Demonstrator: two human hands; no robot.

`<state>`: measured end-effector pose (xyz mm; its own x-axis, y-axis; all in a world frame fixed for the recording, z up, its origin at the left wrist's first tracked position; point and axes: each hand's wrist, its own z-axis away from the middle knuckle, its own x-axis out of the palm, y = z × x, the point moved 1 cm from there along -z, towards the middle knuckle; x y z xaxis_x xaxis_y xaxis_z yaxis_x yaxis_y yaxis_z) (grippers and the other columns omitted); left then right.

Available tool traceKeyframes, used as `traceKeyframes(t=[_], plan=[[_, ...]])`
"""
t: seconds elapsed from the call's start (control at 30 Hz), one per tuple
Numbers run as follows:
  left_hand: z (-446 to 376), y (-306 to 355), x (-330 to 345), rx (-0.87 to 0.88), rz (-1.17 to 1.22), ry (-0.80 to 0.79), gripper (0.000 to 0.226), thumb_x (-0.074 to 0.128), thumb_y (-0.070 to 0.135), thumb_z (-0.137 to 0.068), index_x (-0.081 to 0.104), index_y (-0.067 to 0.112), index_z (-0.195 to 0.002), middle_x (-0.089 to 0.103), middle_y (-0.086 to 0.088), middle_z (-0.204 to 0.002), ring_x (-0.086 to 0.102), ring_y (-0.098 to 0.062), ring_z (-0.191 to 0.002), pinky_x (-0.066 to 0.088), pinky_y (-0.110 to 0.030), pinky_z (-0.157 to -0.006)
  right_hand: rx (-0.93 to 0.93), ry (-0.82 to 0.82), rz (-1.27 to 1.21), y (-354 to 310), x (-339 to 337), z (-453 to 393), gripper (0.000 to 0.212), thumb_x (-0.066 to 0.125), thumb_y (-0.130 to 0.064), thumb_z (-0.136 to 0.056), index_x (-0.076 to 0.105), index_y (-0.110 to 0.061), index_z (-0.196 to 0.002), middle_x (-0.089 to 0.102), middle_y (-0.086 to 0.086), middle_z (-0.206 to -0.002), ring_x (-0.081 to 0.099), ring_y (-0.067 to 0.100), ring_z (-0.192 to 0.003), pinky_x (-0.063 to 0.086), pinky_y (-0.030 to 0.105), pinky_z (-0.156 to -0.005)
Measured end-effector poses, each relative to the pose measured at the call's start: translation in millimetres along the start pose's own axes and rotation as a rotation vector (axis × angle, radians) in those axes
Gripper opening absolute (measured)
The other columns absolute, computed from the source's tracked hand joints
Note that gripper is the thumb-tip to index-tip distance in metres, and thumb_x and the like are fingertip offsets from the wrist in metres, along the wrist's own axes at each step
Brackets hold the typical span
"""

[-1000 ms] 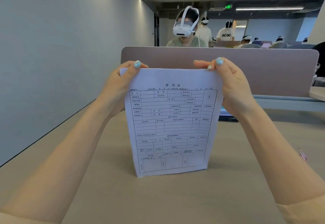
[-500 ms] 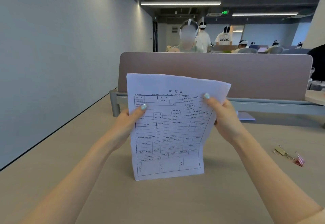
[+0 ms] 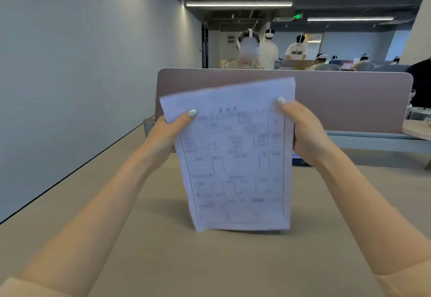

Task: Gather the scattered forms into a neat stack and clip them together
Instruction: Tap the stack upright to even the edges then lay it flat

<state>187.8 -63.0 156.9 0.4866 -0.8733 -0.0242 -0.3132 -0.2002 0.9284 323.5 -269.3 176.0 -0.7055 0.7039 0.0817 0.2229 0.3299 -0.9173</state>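
- You hold the forms [image 3: 235, 161] upright in the middle of the frame, bottom edge down on the desk [image 3: 163, 261], or just above it (the motion blur keeps me from telling which).
- Your left hand [image 3: 168, 133] is closed on the left edge near the top, thumb across the printed face; your right hand [image 3: 305, 131] is closed on the right edge the same way.
- What has just changed: the sheaf now tilts, its top edge sloping up toward the upper right, and the print is smeared. I read that as you knocking the sheets against the desk to square their edges.
- Compared with a second ago, your hands have come off the top corners and gripped the sides; half a second ago they sat lower on the sides, and have since climbed back toward the top.
- For the task, gathering looks done and squaring is under way; a second layer of paper shows at the top right corner, so the edges are not yet flush.
- The clips that lay at the right of the frame half a second ago are out of view now, so clipping remains to be done.
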Motion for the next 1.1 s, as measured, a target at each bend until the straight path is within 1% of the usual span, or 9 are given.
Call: traceKeyframes(t=[0.07,0.17,0.27,0.37,0.5,0.67,0.87,1.0,1.1], plan=[[3,-14,-1,-0.047,0.013,-0.018,0.020,0.062,0.044,-0.077,0.072,0.029,-0.086,0.076,0.010,-0.089,0.071,-0.013,-0.089,0.056,-0.036,-0.081,0.068,0.007,0.034,18,-6,5,0.014,0.053,-0.023,-0.090,0.063,-0.018,-0.098,0.074,-0.002,-0.090,0.072,0.017,-0.083,0.058,0.034,-0.068],[11,-36,4,-0.113,0.019,-0.037,0.022,0.058,0.040,-0.081,0.069,0.025,-0.093,0.077,0.010,-0.090,0.071,-0.013,-0.091,0.054,-0.036,-0.086,0.108,-0.016,0.020,42,-13,13,0.019,0.058,-0.023,-0.084,0.065,-0.019,-0.101,0.074,-0.002,-0.096,0.071,0.017,-0.090,0.055,0.032,-0.073],[14,-44,12,-0.131,0.025,-0.007,0.017,0.055,0.038,-0.084,0.068,0.029,-0.090,0.076,0.014,-0.085,0.071,-0.008,-0.086,0.055,-0.032,-0.082,0.074,0.016,0.030,44,-11,16,0.018,0.058,-0.029,-0.085,0.067,-0.021,-0.099,0.075,-0.007,-0.095,0.070,0.014,-0.093,0.053,0.031,-0.077],[7,-26,19,-0.067,0.078,0.024,0.016,0.053,0.035,-0.088,0.067,0.030,-0.089,0.076,0.017,-0.083,0.071,-0.005,-0.085,0.057,-0.027,-0.075,-0.013,0.039,0.035,25,-7,12,0.018,0.052,-0.033,-0.089,0.067,-0.023,-0.092,0.076,-0.013,-0.086,0.071,0.008,-0.086,0.056,0.026,-0.068],[-1,-7,22,0.026,0.137,0.019,0.017,0.047,0.026,-0.093,0.062,0.025,-0.086,0.073,0.022,-0.069,0.070,0.002,-0.071,0.057,-0.021,-0.065,-0.086,0.014,-0.018,6,-12,8,0.023,0.052,-0.040,-0.084,0.066,-0.024,-0.093,0.076,-0.011,-0.090,0.071,0.011,-0.091,0.058,0.030,-0.071],[2,-35,20,-0.044,0.087,0.005,0.015,0.055,0.033,-0.085,0.069,0.028,-0.084,0.076,0.014,-0.079,0.072,-0.006,-0.079,0.058,-0.029,-0.076,0.047,0.025,0.109,38,-23,17,0.024,0.063,-0.043,-0.080,0.069,-0.023,-0.093,0.075,-0.003,-0.095,0.069,0.023,-0.094,0.054,0.045,-0.082],[-7,-23,28,-0.012,-0.013,-0.007,0.013,0.063,0.042,-0.076,0.070,0.032,-0.082,0.075,0.018,-0.081,0.071,-0.007,-0.086,0.056,-0.030,-0.078,-0.019,0.088,0.049,23,-18,6,0.013,0.055,-0.028,-0.089,0.067,-0.024,-0.094,0.075,-0.009,-0.094,0.071,0.013,-0.091,0.057,0.033,-0.077],[-13,-5,25,0.040,0.025,-0.020,0.013,0.056,0.032,-0.087,0.067,0.029,-0.082,0.075,0.018,-0.073,0.071,-0.003,-0.074,0.057,-0.022,-0.061,-0.058,0.067,0.040,7,-22,1,0.013,0.052,-0.027,-0.091,0.064,-0.023,-0.093,0.074,-0.009,-0.089,0.071,0.011,-0.086,0.058,0.029,-0.072],[-13,-4,24,0.035,0.034,-0.026,0.016,0.054,0.032,-0.088,0.067,0.024,-0.085,0.075,0.013,-0.074,0.072,-0.007,-0.074,0.056,-0.022,-0.059,-0.046,0.024,0.092,7,-21,2,0.013,0.051,-0.024,-0.092,0.063,-0.021,-0.092,0.072,-0.007,-0.085,0.070,0.010,-0.079,0.057,0.028,-0.067]])
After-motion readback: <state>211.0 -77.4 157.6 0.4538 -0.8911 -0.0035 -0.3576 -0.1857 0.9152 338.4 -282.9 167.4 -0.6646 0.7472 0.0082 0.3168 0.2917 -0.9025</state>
